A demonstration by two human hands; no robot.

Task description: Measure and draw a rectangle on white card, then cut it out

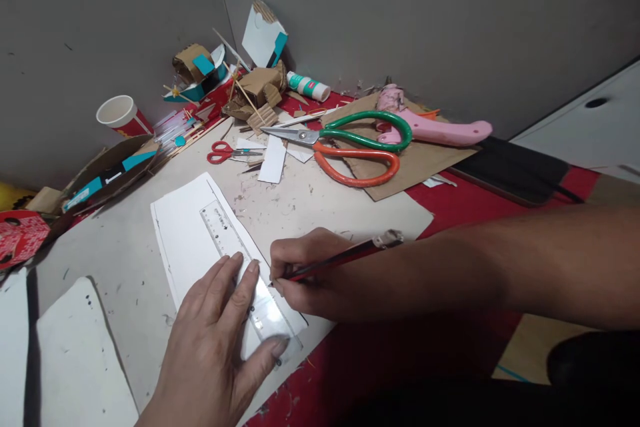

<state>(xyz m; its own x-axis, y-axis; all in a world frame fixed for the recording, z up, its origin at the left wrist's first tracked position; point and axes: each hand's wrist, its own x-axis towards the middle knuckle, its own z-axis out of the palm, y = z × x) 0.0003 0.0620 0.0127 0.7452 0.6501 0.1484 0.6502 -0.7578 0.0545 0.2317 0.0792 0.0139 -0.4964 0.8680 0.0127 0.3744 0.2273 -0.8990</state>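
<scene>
Pencil [345,255] pinched in right hand [305,273], tip at ruler [245,280] edge; left hand [220,340] flat, fingers spread, pressing ruler

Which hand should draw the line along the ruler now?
Right. The right hand already grips the pencil, tip at the ruler edge on the paper. The left hand lies flat, pinning the ruler.
</scene>
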